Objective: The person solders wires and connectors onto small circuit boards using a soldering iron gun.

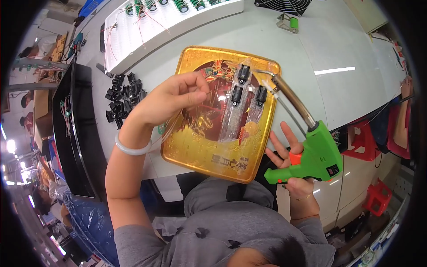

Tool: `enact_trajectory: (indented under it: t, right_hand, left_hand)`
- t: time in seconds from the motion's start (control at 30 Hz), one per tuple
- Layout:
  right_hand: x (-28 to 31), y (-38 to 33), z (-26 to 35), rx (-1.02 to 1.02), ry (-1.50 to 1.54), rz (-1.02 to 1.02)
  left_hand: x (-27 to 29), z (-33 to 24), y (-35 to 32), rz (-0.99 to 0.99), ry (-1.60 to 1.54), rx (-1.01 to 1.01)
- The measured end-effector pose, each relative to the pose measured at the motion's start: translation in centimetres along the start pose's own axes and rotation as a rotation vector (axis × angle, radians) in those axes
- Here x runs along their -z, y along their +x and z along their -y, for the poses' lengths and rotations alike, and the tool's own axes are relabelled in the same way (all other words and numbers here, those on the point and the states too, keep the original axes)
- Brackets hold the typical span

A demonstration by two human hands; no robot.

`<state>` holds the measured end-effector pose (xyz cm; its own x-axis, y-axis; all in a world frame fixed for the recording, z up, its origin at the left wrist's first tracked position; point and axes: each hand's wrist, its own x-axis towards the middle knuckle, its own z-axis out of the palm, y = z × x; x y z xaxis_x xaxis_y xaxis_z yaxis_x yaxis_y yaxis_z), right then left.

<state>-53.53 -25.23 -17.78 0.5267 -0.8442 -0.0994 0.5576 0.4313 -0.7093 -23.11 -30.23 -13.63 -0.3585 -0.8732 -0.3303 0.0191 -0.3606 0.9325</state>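
In front of me lies a gold tin lid [209, 158] with a dark red printed middle. Three small black plastic parts sit on it along clear strips: an upper part [243, 74], a middle part [236, 95] and a right part [260, 95]. My left hand [180, 95] is closed in a pinch over the lid's left side. Thin wires [168, 130] trail from under it, beside a small green piece [161, 129]. My right hand [291, 155] grips a green soldering gun [318, 153] by its handle, some fingers stretched loosely. The gun's bent tip reaches near the upper black part.
Left of the lid lies a pile of black plastic parts [122, 100]. A white tray [178, 29] with several green coiled pieces and red wires stands at the back. Also there are a solder reel stand [288, 23], a black fan [284, 4] and a black bin [75, 147].
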Motion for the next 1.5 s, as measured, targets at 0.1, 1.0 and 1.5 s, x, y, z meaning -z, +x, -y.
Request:
enact_trajectory:
  t: [0.1,1.0,1.5]
  right_hand:
    - [-0.2,-0.6,0.1,-0.088,-0.007,-0.004]
    - [3.6,-3.2,0.2,0.083,-0.317,-0.109]
    - [4.3,-3.0,0.0,0.101,-0.275,-0.109]
  left_hand:
    - [-0.4,0.2,-1.7,0.003,-0.033,0.081]
    - [-8.7,2.4,1.5,-0.583,1.215,-0.455]
    - [-8.3,1.8,2.5,-0.526,1.241,-0.540]
